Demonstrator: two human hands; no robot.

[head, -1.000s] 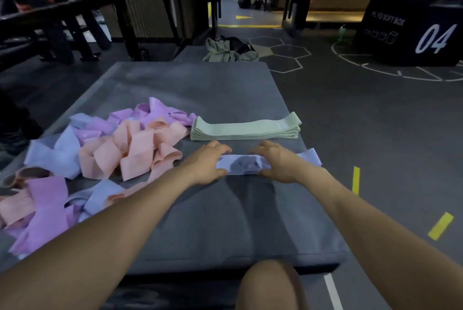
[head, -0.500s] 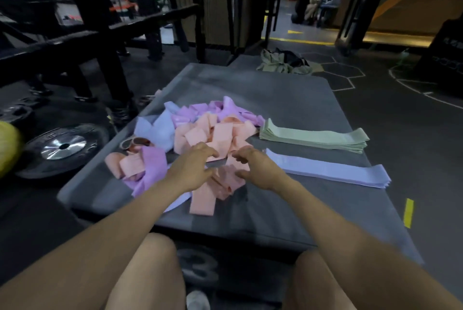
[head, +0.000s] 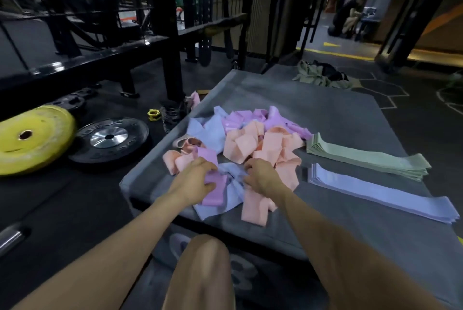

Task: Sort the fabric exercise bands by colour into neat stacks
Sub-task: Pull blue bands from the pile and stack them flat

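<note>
Digging into the mixed pile (head: 250, 144) at the near left of the grey mat (head: 325, 242), the person is working both hands together. The left hand (head: 194, 179) is curling its fingers round a purple band (head: 213, 184), while the right hand (head: 260, 175) is pinching a blue band (head: 233, 179). Tangled loops are likely to drag peach neighbours along, or nudge the blue stack (head: 375, 192) lying beside the green stack (head: 363, 157).

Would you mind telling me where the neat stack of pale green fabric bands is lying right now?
In the head view, the neat stack of pale green fabric bands lies on the grey mat's right side, beyond the flat lavender-blue band stack and right of the loose mixed pile.
</note>
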